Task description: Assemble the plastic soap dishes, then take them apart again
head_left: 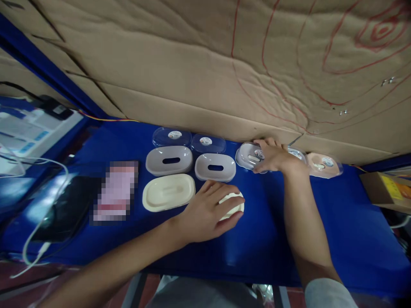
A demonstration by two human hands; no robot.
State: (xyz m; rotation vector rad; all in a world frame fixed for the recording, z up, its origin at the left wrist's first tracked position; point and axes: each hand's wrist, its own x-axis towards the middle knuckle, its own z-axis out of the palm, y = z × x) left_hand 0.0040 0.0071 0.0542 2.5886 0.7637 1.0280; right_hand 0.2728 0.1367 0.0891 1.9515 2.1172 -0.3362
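Observation:
My left hand (213, 209) lies spread over a cream oval tray (236, 205), partly covering it. Left of it rests another cream oval tray (168, 192). Behind these stand two grey oval dishes with slots, one at left (154, 161) and one nearer the middle (205, 171). Two clear lids (175, 136) (208, 143) with round stickers lie behind the dishes. My right hand (272, 156) has its fingers around a grey dish under a clear lid (245, 156), at the back beside the cardboard.
The blue table (231, 252) meets a cardboard wall (160, 55) at the back. To the right are another lidded piece (297, 155) and a peach one (324, 164). A blurred-out phone (117, 192), a dark device (73, 209) and white cables are at left; a cardboard box (379, 188) is at far right.

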